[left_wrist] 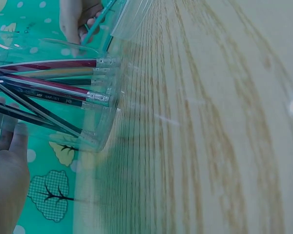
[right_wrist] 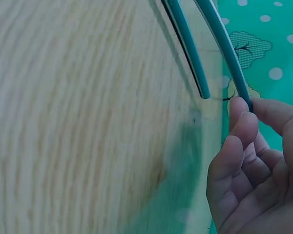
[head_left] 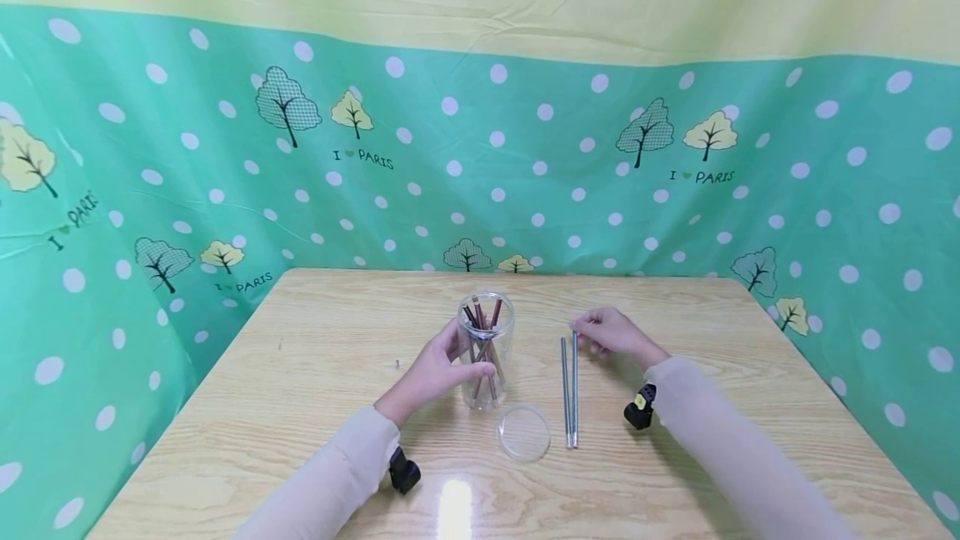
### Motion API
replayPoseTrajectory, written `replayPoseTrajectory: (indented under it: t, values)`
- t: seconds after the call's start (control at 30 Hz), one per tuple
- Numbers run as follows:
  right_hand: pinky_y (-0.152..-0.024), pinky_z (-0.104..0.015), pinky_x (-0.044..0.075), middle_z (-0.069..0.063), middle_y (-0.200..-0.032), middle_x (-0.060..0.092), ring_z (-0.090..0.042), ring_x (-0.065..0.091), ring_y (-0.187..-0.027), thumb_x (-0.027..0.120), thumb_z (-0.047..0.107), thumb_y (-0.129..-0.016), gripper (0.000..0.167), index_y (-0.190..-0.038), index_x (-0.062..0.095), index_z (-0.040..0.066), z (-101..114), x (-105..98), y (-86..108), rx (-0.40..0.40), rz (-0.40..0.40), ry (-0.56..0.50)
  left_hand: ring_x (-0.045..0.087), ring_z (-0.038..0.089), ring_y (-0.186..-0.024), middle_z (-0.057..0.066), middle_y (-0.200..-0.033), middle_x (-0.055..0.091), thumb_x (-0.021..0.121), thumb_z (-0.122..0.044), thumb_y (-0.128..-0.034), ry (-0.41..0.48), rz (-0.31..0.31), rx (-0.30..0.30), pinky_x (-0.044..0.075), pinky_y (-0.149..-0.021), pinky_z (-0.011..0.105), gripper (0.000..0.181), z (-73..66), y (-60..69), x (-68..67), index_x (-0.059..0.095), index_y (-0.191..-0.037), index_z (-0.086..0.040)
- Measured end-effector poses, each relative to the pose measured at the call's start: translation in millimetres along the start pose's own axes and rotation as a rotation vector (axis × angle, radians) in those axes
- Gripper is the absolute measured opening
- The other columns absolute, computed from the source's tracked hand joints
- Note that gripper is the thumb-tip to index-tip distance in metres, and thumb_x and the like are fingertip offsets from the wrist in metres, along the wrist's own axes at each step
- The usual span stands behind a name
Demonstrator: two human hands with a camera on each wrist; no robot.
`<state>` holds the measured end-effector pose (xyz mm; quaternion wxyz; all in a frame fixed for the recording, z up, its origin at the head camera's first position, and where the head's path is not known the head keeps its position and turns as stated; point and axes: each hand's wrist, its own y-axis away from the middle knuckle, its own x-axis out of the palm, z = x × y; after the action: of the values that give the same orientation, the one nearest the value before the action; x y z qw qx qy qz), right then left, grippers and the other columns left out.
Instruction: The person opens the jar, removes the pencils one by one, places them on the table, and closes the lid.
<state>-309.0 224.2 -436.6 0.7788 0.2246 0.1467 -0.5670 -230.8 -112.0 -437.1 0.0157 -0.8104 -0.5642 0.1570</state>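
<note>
My left hand (head_left: 438, 369) grips the side of a clear, open-topped jar (head_left: 507, 332) that stands upright on the table. Inside it lean several dark and red pencils (left_wrist: 53, 92), their metal ferrules showing at the bottom in the left wrist view. To the right, my right hand (head_left: 611, 333) pinches the far end of a teal pencil (right_wrist: 224, 48) between thumb and fingertips. A second teal pencil (right_wrist: 188, 46) lies beside it on the table, untouched. Both teal pencils run lengthwise toward me.
A round clear lid (head_left: 524, 433) lies flat on the wooden table (head_left: 337, 315), in front of the jar and left of the teal pencils. One tiny object (head_left: 397, 364) is left of my left hand. A green dotted curtain (head_left: 420, 165) hangs behind the table's far edge.
</note>
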Motion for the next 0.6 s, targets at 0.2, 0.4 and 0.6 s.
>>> replayPoseTrajectory:
  t: [0.2, 0.4, 0.6]
  values:
    - [-0.054, -0.024, 0.053, -0.008, -0.077, 0.064, -0.014, 0.056, -0.062, 0.063, 0.025, -0.100, 0.026, -0.100, 0.068, -0.001, -2.8, 6.2, -5.5, -0.010, -0.008, 0.038, 0.043, 0.030, -0.138, 0.007, -0.146, 0.052, 0.085, -0.023, -0.0825, 0.004, 0.001, -0.010, 0.031, -0.117, 0.045, 0.084, -1.5, 0.8, -0.6, 0.039, -0.153, -0.021]
    - [-0.057, -0.026, 0.057, -0.008, -0.080, 0.066, -0.015, 0.061, -0.064, 0.066, 0.023, -0.098, 0.022, -0.097, 0.070, 0.001, -4.5, 14.7, -10.1, 0.020, -0.062, 0.097, 0.044, 0.030, -0.138, 0.006, -0.145, 0.053, 0.085, -0.026, -0.0824, -0.006, -0.007, -0.012, 0.031, -0.117, 0.045, 0.084, -1.6, 1.1, 0.2, 0.040, -0.153, -0.021]
    - [-0.059, -0.027, 0.059, -0.008, -0.080, 0.065, -0.015, 0.062, -0.067, 0.067, 0.020, -0.098, 0.020, -0.096, 0.070, 0.001, -3.7, 19.6, -10.8, 0.018, -0.087, 0.123, 0.045, 0.029, -0.137, 0.004, -0.144, 0.054, 0.086, -0.029, -0.0807, -0.018, -0.019, -0.024, 0.032, -0.116, 0.044, 0.086, -1.2, 0.7, 0.6, 0.041, -0.153, -0.021]
